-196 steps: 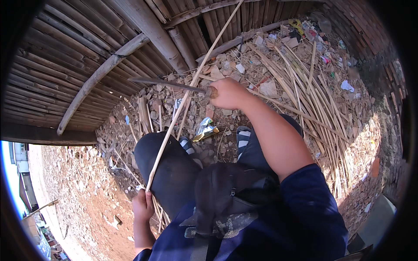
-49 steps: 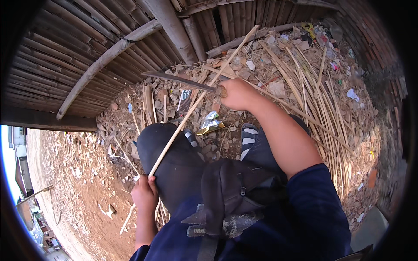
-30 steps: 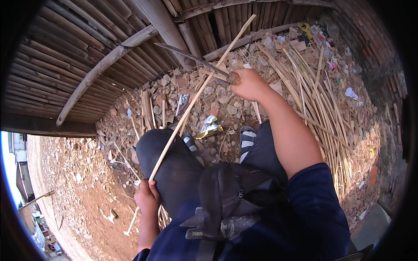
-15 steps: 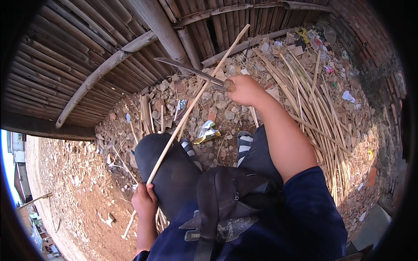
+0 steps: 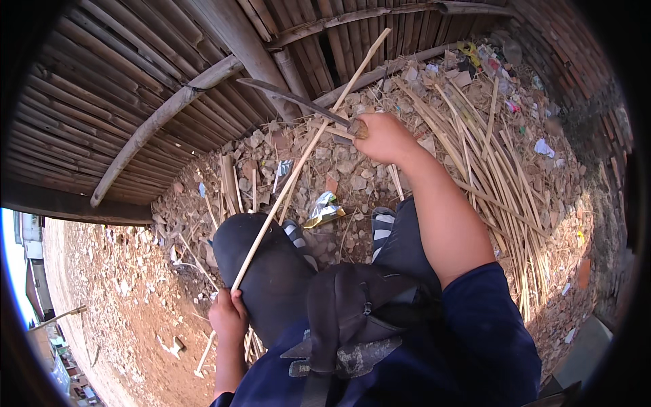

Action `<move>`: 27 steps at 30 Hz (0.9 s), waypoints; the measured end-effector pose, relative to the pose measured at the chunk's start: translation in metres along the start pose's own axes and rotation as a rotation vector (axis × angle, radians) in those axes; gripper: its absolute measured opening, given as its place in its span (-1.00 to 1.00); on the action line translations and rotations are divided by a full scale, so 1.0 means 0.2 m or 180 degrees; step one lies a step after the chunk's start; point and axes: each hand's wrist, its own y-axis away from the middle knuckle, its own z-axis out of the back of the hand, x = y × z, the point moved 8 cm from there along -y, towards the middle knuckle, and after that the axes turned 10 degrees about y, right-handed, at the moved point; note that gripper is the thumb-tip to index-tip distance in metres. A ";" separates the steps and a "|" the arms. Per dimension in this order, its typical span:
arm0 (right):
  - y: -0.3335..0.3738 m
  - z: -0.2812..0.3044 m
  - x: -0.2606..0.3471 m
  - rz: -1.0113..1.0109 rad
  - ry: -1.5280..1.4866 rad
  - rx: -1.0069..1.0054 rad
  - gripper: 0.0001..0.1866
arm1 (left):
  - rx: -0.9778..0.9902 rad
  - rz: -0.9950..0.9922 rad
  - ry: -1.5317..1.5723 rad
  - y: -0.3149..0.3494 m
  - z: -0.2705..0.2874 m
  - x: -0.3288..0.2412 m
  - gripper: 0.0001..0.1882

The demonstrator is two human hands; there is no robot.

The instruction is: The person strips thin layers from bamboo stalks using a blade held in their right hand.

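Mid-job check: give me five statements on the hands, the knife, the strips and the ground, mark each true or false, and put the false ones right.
1. The left hand holds a pale strip. True.
2. The right hand is empty. False: it grips the knife by its handle.
3. In this view, the knife crosses the strip. True.
4. The big strip pile lies on the person's left. False: it lies on the person's right.
5. A shiny wrapper lies on the rubble. True.
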 end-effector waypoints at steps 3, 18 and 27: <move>0.14 0.00 0.25 0.0632 0.0351 0.0456 -0.47 | 0.0045 0.0064 0.0100 0.01 -0.04 0.05 -0.77; 0.13 -0.12 0.25 0.1155 0.0324 0.0746 -0.58 | -0.0090 0.0041 0.0075 0.03 -0.05 0.11 -0.74; -0.01 -0.12 -0.01 0.0105 0.0201 0.0425 -0.53 | -0.0037 0.0041 -0.0084 -0.01 0.01 -0.01 -0.72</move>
